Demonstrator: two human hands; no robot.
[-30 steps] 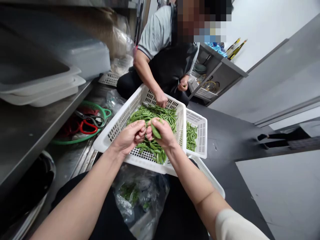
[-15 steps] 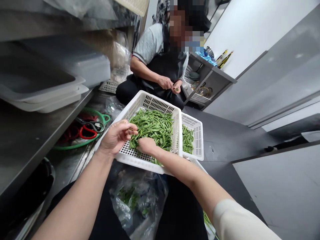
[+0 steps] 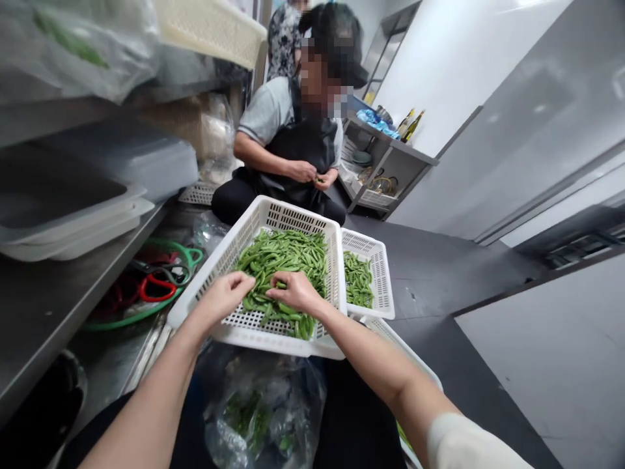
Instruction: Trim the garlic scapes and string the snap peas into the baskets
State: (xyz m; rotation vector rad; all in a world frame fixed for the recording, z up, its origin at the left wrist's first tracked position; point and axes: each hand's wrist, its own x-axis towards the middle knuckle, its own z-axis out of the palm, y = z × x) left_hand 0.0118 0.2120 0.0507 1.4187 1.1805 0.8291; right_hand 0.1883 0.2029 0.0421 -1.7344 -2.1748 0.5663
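Note:
Green pea pods [image 3: 288,251] lie heaped in a white slotted plastic basket [image 3: 336,273] in front of me. My left hand [image 3: 225,298] is over the basket's near left part, its thumb and fingers pinched together; whatever is between them is too small to make out. Just to its right, my right hand [image 3: 297,291] is low over the near side of the heap, fingers curled, with green pod showing between thumb and forefinger. Below the basket, a clear plastic bag [image 3: 266,417] with green scraps inside lies between my legs.
A second white basket [image 3: 383,273] of pods stands to the right. Opposite sits a co-worker [image 3: 293,130], both hands together. At left are a metal shelf [image 3: 97,260] with white trays and a green-rimmed basket [image 3: 190,257] holding red-handled scissors [image 3: 157,286].
My left hand has turned palm-down and moved lower over the basket. The right hand has lifted slightly from the pods. The view has shifted, showing more of the co-worker.

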